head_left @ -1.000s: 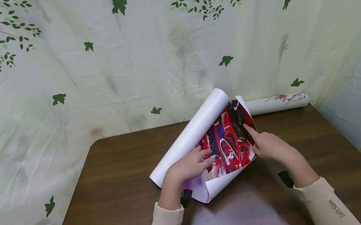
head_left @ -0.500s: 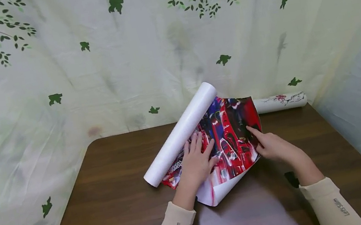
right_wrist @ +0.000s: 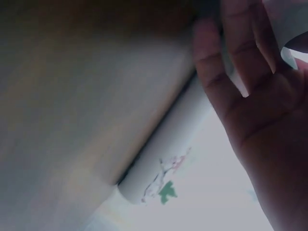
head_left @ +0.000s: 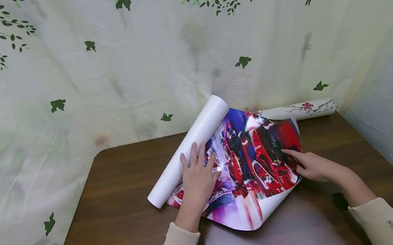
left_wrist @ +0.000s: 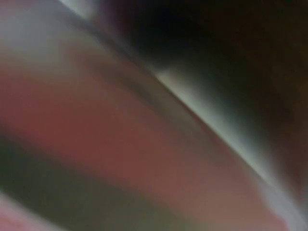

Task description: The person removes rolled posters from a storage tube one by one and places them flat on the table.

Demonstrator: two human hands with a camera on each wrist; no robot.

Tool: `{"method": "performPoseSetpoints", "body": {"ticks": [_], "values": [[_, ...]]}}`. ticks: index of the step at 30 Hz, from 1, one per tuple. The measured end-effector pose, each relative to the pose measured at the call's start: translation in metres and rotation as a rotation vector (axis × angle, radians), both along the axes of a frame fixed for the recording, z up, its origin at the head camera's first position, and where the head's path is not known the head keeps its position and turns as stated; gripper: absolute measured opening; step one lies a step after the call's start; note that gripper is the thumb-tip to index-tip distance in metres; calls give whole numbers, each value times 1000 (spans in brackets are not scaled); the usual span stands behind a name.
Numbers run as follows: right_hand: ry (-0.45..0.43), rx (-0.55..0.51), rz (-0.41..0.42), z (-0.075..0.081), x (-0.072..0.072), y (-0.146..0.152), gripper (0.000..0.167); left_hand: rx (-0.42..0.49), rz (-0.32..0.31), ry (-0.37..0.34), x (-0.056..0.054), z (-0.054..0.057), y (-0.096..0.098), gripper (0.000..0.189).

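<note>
A poster [head_left: 237, 167] printed with red racing cars lies partly unrolled on the table. Its rest forms a white roll [head_left: 189, 151] slanting up to the right. My left hand [head_left: 196, 183] lies with spread fingers over the roll's near side and the print beside it. My right hand [head_left: 317, 165] touches the poster near its right edge, with a straight index finger on the print. In the right wrist view, the right hand [right_wrist: 269, 110] shows its palm and loosely bent fingers beside the poster's curled paper [right_wrist: 291, 24]. The left wrist view is too blurred to read.
Behind the poster, a second roll [head_left: 301, 111], white with a blossom branch, lies along the back edge of the brown wooden table [head_left: 112, 223]. A leaf-patterned cloth [head_left: 114, 75] hangs right behind the table.
The poster has unrolled further and more of the print shows. The roll and my left hand have shifted left, while my right hand has moved right with the poster's edge.
</note>
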State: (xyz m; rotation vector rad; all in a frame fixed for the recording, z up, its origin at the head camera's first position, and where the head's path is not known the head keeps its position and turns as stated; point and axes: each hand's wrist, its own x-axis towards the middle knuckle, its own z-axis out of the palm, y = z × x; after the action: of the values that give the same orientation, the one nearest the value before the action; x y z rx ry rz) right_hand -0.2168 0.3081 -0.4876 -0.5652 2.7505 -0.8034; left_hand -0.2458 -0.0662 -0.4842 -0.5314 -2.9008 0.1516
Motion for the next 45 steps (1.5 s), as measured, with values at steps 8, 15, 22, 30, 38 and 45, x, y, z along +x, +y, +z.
{"method": "performPoseSetpoints", "body": {"ticks": [8, 15, 22, 30, 38, 45], "values": [[-84, -14, -10, 2, 14, 20, 64, 38, 56, 47, -11, 15, -33, 63], [-189, -14, -6, 5, 27, 29, 64, 51, 96, -10, -24, 13, -60, 62], [-196, -42, 12, 5, 38, 35, 62, 118, 152, -24, -29, 6, -81, 74], [-202, -80, -28, 2, 47, 48, 63, 223, 158, -38, -33, 6, -100, 93], [-207, -82, -75, 4, 52, 61, 62, 330, 128, -18, -34, 13, -117, 86], [-164, -100, -132, 1, 55, 77, 63, 459, 93, -97, -35, 19, -133, 86]]}}
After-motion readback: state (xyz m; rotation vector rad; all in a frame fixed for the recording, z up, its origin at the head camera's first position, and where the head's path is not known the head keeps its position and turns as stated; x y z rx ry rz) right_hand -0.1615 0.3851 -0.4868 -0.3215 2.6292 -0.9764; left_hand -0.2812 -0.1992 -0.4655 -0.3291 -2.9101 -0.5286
